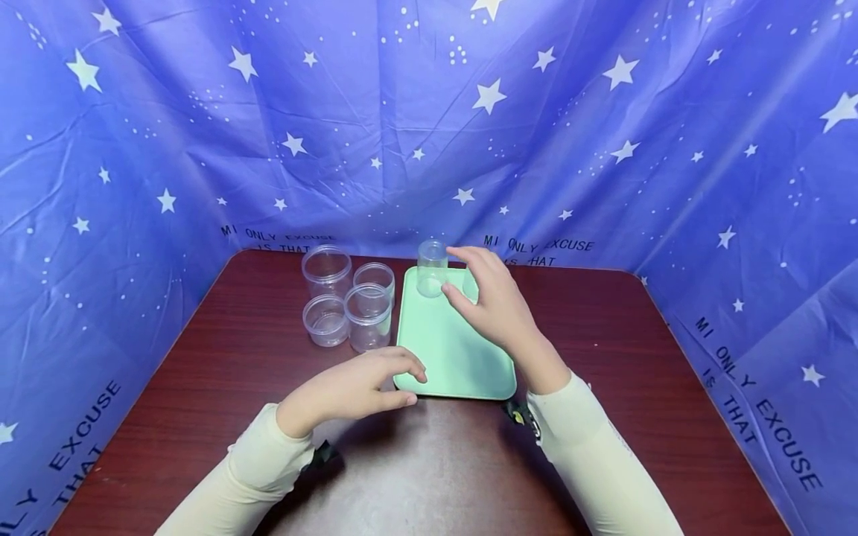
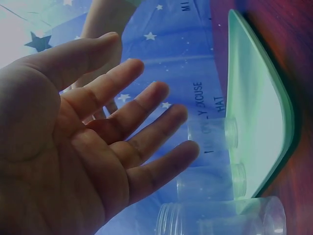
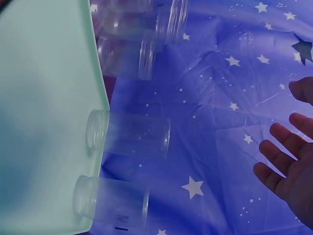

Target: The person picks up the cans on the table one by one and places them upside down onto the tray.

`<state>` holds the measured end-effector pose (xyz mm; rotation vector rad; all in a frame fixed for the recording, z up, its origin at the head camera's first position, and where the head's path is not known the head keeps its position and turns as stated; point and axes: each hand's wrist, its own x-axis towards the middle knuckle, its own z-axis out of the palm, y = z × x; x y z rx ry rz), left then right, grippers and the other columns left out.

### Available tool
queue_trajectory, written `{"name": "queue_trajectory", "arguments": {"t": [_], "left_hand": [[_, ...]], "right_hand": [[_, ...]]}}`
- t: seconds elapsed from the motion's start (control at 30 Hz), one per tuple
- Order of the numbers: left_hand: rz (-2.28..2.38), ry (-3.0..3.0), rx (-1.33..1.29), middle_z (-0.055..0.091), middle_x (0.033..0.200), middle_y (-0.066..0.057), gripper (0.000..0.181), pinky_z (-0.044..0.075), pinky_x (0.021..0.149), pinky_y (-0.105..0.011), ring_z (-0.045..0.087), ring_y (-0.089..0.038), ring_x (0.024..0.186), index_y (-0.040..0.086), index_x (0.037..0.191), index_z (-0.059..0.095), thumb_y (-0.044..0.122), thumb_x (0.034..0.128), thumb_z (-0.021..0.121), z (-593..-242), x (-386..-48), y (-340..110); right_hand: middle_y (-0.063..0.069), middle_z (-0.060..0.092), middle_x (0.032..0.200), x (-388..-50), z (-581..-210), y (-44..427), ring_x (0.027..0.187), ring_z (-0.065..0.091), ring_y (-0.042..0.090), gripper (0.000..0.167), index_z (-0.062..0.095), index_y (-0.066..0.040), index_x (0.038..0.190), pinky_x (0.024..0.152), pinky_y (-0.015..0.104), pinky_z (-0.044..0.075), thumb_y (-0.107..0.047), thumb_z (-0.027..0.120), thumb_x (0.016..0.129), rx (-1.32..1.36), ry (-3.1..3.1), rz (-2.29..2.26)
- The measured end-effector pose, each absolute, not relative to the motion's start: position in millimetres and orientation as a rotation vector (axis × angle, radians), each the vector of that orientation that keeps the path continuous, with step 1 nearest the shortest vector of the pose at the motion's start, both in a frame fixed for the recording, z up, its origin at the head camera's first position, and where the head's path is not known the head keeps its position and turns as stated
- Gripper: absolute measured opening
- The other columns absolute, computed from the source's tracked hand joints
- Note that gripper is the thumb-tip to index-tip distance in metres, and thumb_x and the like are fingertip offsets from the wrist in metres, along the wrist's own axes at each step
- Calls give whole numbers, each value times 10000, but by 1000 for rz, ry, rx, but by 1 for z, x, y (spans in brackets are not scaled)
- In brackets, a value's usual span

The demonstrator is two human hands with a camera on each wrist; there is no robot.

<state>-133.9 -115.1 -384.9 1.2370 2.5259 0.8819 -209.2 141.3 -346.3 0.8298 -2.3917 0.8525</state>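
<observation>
Two clear plastic jars stand upside down at the far end of a green tray. One jar shows plainly in the head view; the other jar is mostly behind my right hand there. My right hand hovers by them, fingers relaxed and apart; the right wrist view shows its palm free of the jars. Over the tray's near left corner is my left hand, palm empty and fingers loosely spread, as the left wrist view confirms.
Several clear open-topped jars cluster left of the tray, among them a wide one, a short one and a taller one. All stand on a dark red-brown table. A blue star-printed curtain encloses the back and sides.
</observation>
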Motion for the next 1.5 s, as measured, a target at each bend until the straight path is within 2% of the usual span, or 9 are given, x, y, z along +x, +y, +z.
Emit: {"name": "queue_trajectory", "arguments": {"t": [0.37,0.73,1.03,1.13,1.5], "left_hand": [[960,2524,1246,615,1264,138,222,455,1083,-319,545,-56,1248,223,1207,664,291,996,681,-380,-131,-112],[992,2531,1299,614,1269,147,198,466,1062,-314,545,-56,1256,236,1196,664,294,1007,663,-382,-130,-111],[1019,2490,1335,622,1273,109,196,531,910,-243,561,-79,1233,210,1196,669,272,1011,659,-383,-129,-107],[1023,2493,1321,619,1271,118,205,533,903,-243,563,-77,1221,217,1210,661,268,1011,658,-385,-128,-106],[962,2586,1316,618,1263,114,245,487,1028,-304,573,-77,1188,197,1245,642,259,1009,659,-384,-130,-107]], "right_hand": [[77,607,1388,-169,-364,157,1313,523,256,537,579,-107,1414,1096,465,420,-215,749,916,860,-2341,911],[57,619,1375,-157,-376,169,1286,540,237,530,595,-120,1399,1085,442,429,-193,766,903,855,-2357,942],[52,609,1389,-156,-382,172,1306,530,234,537,591,-134,1408,1085,442,431,-194,767,904,866,-2359,948],[46,607,1390,-156,-383,173,1307,527,232,543,588,-142,1412,1090,437,425,-193,770,904,866,-2350,952],[54,600,1393,-157,-386,169,1320,523,239,526,586,-134,1408,1091,443,429,-228,752,918,909,-2359,915]]}}
